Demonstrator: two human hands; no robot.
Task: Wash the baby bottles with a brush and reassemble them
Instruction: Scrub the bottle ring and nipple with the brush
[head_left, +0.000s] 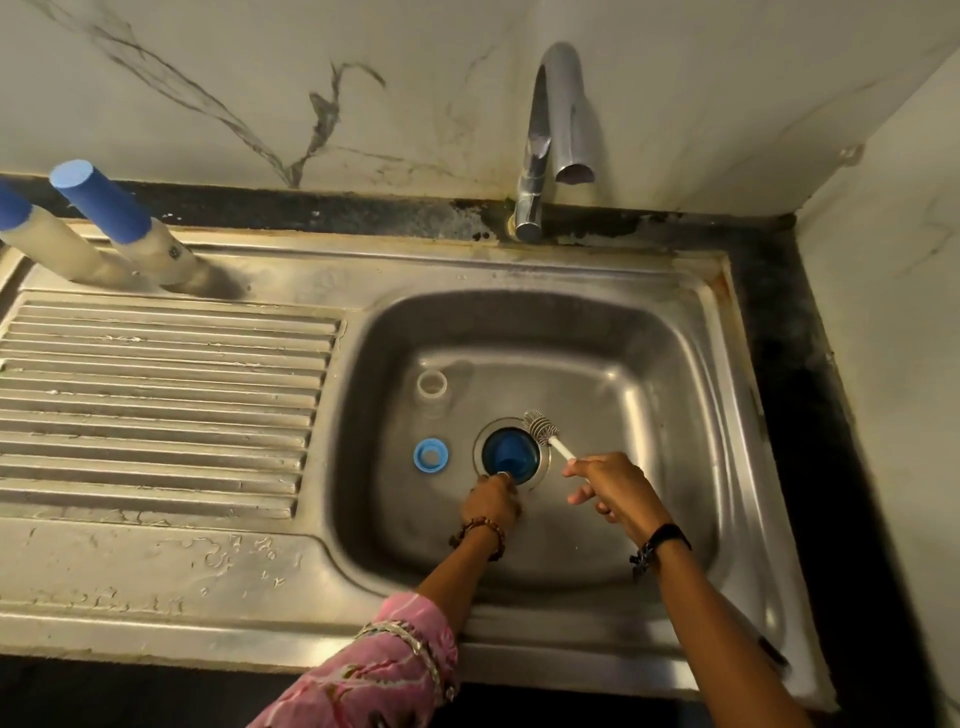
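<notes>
Head view: left hand (491, 501) pinches the blue cap (508, 453) steady over the drain while right hand (613, 488) grips the brush (543, 428), poised to scrub.

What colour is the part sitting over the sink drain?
Dark blue; the cap over the drain shows only in the head view, left hand at its edge.

You have a grey steel sink (675, 364) with a ribbed drainer, set in a black table (810, 395) under a white wall veined with dark grey. Two cream bottles (156, 249) wear blue caps. In the basin lie a blue cap (506, 452), a light blue ring (430, 455) and a clear ring (432, 385). Your brush (540, 427) is white with grey bristles, your sleeve (384, 670) patterned pink.
</notes>
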